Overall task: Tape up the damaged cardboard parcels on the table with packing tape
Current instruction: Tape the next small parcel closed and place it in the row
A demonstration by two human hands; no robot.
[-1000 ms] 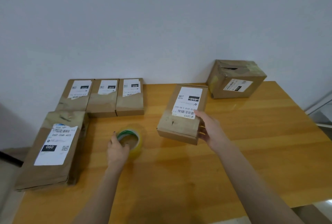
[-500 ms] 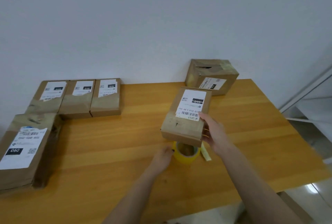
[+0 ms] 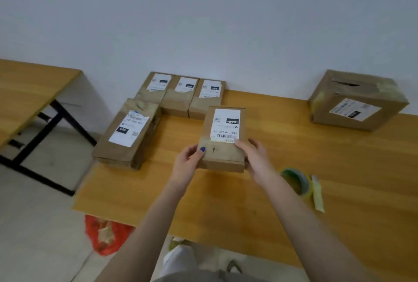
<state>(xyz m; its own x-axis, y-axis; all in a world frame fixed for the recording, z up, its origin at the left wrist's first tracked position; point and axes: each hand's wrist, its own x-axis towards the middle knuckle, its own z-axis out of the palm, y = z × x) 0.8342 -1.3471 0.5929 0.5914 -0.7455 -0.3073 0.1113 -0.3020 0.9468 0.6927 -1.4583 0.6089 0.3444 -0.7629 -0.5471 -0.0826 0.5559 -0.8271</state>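
A small flat cardboard parcel (image 3: 222,152) with a white label is held just above the wooden table (image 3: 339,168). My left hand (image 3: 187,164) grips its near left corner, thumb on top. My right hand (image 3: 255,159) grips its near right corner, fingers on the label's edge. A roll of yellowish packing tape (image 3: 296,183) lies on the table to the right of my right forearm, with a loose tail hanging off it. Nothing holds the tape.
Three small labelled parcels (image 3: 183,96) stand in a row against the wall, and a longer one (image 3: 129,134) lies at the table's left edge. A big box (image 3: 357,100) with a torn top sits at the back right. Second table (image 3: 29,91) left; red bag (image 3: 106,234) on the floor.
My left hand has let go of the tape roll and taken the parcel's left corner. The tape now lies to the right. The view has swung left.
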